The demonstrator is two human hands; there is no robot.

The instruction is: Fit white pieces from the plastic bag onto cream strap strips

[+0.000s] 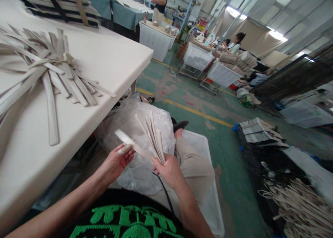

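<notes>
White table point(122, 54) runs out of view; 2 hands point(118, 161) point(168, 170) partly hide strips point(159, 144).

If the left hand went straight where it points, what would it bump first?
Probably the fanned strips in the right hand, though depth is unclear; the clear plastic beneath might come first.

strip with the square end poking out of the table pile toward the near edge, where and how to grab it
Take the strip by its square lower end, coming from the near edge of the table. That end juts clear of the pile; the upper end runs in among other strips. It seems to lie flat, so pinching its two long edges should probably work.
</notes>
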